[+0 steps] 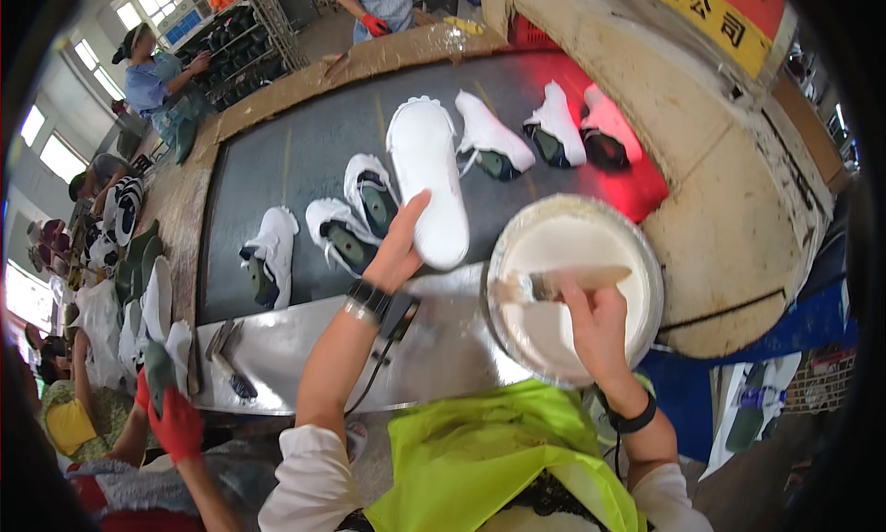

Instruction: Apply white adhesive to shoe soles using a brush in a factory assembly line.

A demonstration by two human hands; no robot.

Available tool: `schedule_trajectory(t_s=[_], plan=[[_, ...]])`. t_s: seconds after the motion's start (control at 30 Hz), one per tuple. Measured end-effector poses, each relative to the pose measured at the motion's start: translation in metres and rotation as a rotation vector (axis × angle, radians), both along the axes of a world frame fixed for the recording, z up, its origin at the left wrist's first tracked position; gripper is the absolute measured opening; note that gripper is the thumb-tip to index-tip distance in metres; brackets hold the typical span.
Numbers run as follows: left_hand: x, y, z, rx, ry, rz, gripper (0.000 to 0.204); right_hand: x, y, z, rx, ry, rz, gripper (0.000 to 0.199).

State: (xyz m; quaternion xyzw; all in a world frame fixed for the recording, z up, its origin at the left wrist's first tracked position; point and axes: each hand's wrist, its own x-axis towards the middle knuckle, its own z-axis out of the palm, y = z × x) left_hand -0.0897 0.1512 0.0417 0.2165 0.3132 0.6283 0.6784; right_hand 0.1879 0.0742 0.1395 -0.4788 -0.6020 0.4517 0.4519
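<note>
2 hands work at once: the left hand (399, 248) grips a white sole (427, 177) over the belt (277, 163), the right hand (595, 324) clasps a brush (554, 283) in the glue bowl (646, 255).

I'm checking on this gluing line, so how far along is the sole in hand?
Done: nothing shows as finished; the sole looks plain white and any coat cannot be told. In hand: the left hand holds the sole over the belt, while the right hand holds a brush over the white paste in the bowl. Left: six shoe uppers lie on the belt, one nearest the left.
</note>
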Motion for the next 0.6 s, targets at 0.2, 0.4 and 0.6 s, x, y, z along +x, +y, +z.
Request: schedule_trajectory(t_s=[0.2, 0.4, 0.6], plan=[[-0.014, 0.167, -0.068, -0.844, 0.95, 0.434, 0.118, 0.023, 0.018, -0.017, -0.076, 0.02, -0.108, 0.013], [-0.01, 0.192, -0.082, -0.787, 1.379, 0.472, 0.11, 0.024, 0.028, -0.014, -0.083, 0.025, -0.068, 0.014], [-0.071, 0.083, -0.107, 0.252, 2.39, 0.23, 0.069, 0.017, 0.02, -0.007, -0.112, 0.039, 0.019, 0.016]])
